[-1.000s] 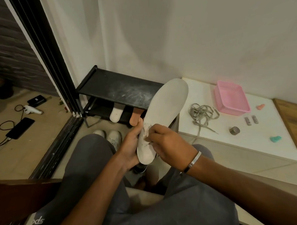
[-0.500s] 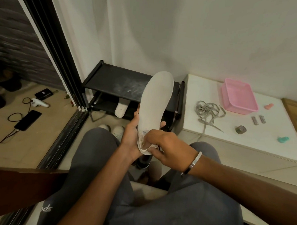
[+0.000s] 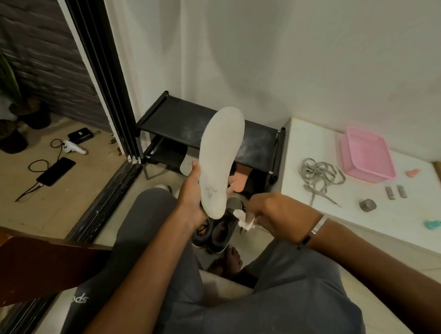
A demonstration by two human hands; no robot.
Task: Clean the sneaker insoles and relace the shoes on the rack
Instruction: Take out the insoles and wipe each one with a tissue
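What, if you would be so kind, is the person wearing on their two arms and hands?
Both forearms are bare, with no sleeves or gloves in view. The left hand carries no ring, watch or band. Behind the right hand, the wrist wears a slim silver metal bangle and, just beyond it, a thin dark band.

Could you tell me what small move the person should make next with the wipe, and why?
Probably bring the right hand back up so the crumpled white wipe meets the insole again. The left hand holds the insole upright by its heel, while the wipe hangs just off its lower edge, apart from it. The insole's surface looks greyish, so more wiping seems due.
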